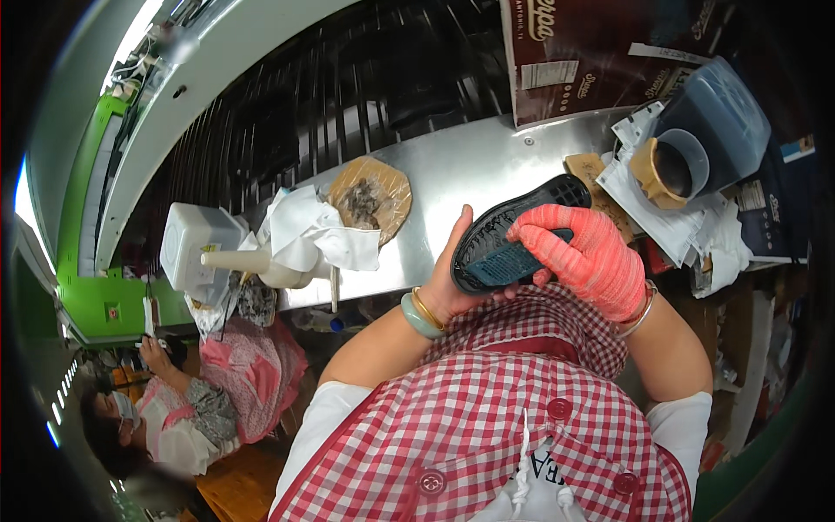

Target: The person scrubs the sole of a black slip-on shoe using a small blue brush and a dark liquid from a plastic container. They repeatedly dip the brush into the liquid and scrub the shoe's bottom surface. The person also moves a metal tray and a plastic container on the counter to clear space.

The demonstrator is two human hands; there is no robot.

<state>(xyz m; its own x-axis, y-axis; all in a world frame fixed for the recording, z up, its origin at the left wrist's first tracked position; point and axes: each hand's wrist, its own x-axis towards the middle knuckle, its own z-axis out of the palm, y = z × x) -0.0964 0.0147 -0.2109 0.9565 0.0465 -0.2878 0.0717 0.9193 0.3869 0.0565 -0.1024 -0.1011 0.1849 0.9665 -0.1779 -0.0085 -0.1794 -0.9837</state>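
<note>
The black sole (497, 228) is between the hands, by the metal bench (435, 161). The bare left hand (446, 283) grasps its left side; the gloved right hand (590, 257) curls over its right, whether gripping I can't tell.

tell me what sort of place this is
Probably a workshop or small factory, perhaps for footwear: there's a black shoe sole, a metal workbench and a co-worker nearby.
</note>
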